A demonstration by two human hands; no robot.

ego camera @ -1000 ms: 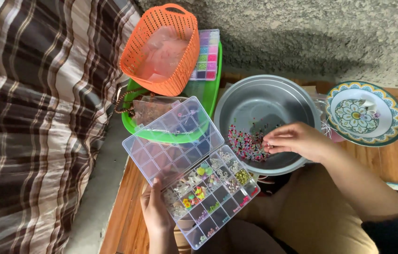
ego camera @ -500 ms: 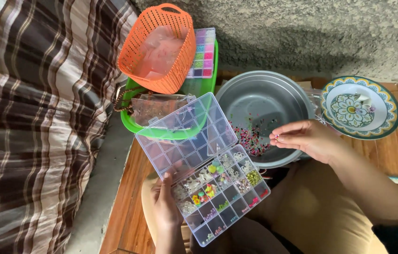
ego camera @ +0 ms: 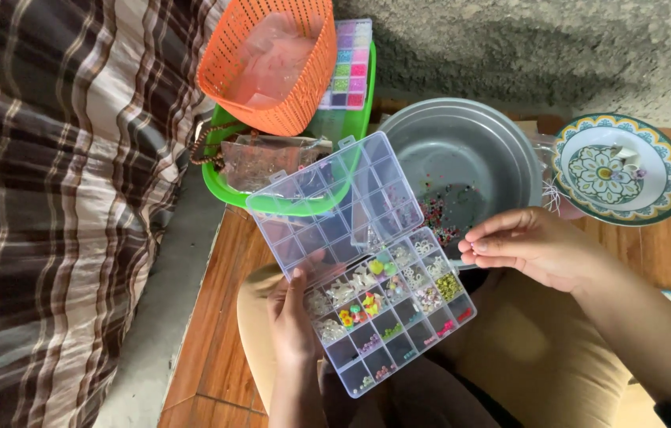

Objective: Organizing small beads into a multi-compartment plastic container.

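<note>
Both hands work over the lap: the left hand (ego camera: 294, 317) grips the lower-left edge of a clear plastic bead organiser (ego camera: 363, 265), thumb lying over its rim and fingers curled shut beneath it, while the right hand (ego camera: 529, 247) hovers just beside the box's right edge, fingertips pinched nearly together; whether a bead sits between them is too small to tell. Box and open lid form one long rectangle whose long axis slants from upper left to lower right, the empty gridded lid raised toward the green tub (ego camera: 288, 202) and the filled half tilting down toward the knees. Its small square compartments hold white, yellow, green and pink beads. Behind it sits a round grey metal basin (ego camera: 470, 150), smooth and dull, with a scatter of tiny coloured beads on its bottom. An orange perforated plastic basket (ego camera: 272, 59) rests in the tub, and a patterned ceramic plate (ego camera: 619, 170) lies on the wooden floor (ego camera: 216, 333).
</note>
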